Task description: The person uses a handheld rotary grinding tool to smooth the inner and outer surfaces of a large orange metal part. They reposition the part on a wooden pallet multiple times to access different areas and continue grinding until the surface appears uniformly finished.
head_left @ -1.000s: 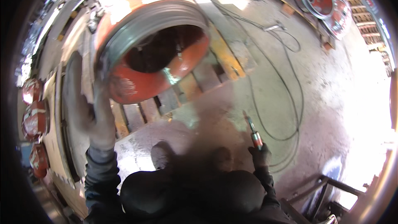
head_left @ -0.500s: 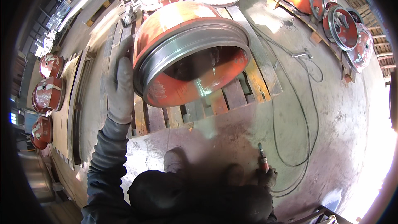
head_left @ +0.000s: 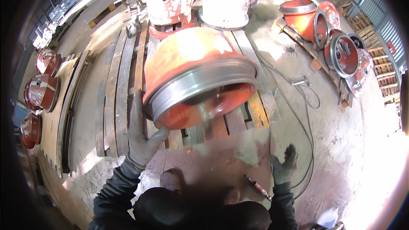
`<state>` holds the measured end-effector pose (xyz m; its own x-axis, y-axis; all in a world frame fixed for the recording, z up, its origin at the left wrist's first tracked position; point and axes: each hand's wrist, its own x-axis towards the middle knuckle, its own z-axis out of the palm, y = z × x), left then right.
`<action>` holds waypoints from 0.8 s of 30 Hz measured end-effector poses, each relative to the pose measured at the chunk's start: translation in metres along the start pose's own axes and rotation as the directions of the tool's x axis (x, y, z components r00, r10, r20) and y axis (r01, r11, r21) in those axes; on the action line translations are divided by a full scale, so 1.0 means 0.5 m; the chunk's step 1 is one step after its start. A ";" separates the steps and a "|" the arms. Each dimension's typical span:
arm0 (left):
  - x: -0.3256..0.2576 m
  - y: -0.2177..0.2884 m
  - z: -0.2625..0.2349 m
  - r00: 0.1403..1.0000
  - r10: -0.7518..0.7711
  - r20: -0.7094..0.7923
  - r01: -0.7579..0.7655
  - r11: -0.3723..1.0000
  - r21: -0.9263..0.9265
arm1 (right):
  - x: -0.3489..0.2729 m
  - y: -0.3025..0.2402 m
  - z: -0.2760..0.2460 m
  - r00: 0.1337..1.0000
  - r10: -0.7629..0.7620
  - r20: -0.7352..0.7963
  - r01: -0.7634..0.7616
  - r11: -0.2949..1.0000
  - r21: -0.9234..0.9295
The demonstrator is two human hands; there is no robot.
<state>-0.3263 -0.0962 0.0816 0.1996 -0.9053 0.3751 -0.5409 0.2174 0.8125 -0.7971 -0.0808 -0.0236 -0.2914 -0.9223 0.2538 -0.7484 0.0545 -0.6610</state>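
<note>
A large orange-red hollow metal casting with a bare machined grey flange rests on a wooden pallet in front of me, its opening tilted toward me. My gloved left hand is at the casting's lower left edge. Its fingers stretch up along the side and the thumb stands apart near the rim; whether it presses on the metal I cannot tell. Low on the right, my gloved right hand is open with nothing in it. Beside it a red hand-held grinder with a pointed tip lies on the floor.
More red castings with pale patches stand behind on the pallet. Others sit on a left pallet and a right one. A dark hose loops over the floor on the right, near a metal T-shaped tool.
My right hand has let go of the grinder, which now lies on the floor, and moved up and forward. My left hand has shifted lower along the casting's edge. The view has tilted upward.
</note>
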 end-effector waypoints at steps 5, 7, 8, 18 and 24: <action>-0.030 -0.050 0.040 0.965 -0.243 -0.102 0.211 0.944 -0.253 | 0.249 -0.282 0.070 0.811 -0.567 -0.143 0.583 0.801 0.135; -0.032 -0.074 0.042 0.967 -0.245 -0.074 0.218 0.939 -0.266 | 0.299 -0.376 0.085 0.801 -0.597 -0.047 0.598 0.801 0.014; -0.032 -0.084 0.043 0.960 -0.276 -0.055 0.253 0.933 -0.257 | 0.319 -0.416 0.101 0.772 -0.634 -0.050 0.635 0.772 0.014; -0.030 -0.120 0.118 0.915 -0.366 -0.169 0.279 0.878 -0.389 | 0.379 -0.479 0.198 0.750 -0.659 -0.060 0.658 0.733 0.172; -0.023 -0.138 0.120 0.899 -0.390 -0.199 0.330 0.902 -0.277 | 0.387 -0.476 0.199 0.772 -0.636 -0.004 0.625 0.757 0.191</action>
<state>-0.3401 -0.1224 -0.0056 0.5531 -0.8259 0.1090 -0.1955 -0.0015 0.9807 -0.6162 -0.3103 0.1125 0.2491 -0.7449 0.6190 -0.6350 -0.6082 -0.4763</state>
